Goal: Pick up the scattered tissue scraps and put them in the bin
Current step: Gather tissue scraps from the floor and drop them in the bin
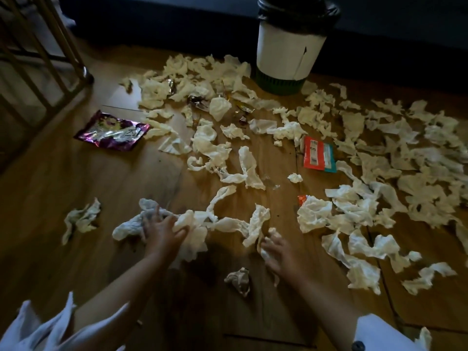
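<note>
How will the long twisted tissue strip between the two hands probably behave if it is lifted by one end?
The tissue strip looks thin and crumpled, so it will probably hang limp, not stay stiff. It seems very light and may drag touching scraps along. Its ragged edges suggest it tears easily under a hard pull.

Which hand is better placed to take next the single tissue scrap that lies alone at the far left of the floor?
Probably left. The left hand is on that side and nearer the lone scrap; the right hand would need to cross over the left arm.
</note>
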`<control>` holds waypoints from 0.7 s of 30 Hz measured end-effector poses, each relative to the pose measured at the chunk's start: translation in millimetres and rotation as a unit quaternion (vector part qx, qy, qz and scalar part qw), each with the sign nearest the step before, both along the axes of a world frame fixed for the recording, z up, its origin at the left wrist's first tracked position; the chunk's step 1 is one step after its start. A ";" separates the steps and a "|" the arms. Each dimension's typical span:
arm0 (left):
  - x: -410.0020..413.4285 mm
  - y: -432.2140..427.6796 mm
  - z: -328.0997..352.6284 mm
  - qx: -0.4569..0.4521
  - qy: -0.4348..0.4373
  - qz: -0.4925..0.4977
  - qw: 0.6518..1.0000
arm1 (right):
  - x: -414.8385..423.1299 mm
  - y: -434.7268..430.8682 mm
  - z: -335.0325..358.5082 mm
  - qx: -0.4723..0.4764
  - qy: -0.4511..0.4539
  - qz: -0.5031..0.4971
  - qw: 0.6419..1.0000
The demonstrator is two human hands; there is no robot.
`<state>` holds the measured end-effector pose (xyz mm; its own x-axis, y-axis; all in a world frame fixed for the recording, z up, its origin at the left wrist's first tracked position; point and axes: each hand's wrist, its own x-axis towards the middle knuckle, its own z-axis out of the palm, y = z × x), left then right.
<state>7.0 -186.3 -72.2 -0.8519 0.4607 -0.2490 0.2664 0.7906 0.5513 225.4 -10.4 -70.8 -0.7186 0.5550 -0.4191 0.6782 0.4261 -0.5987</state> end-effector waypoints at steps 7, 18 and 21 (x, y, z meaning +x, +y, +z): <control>-26.2 -2.4 -11.1 -0.023 -0.058 -0.017 0.998 | 0.2 2.8 10.2 0.029 0.126 -0.057 0.990; 36.6 6.0 1.2 0.136 -0.247 -0.019 0.959 | -66.7 15.9 -1.3 0.079 0.117 -0.038 0.989; 50.3 -1.8 -0.1 0.119 -0.247 -0.081 0.958 | -69.2 14.6 -10.3 0.053 -0.023 0.075 0.996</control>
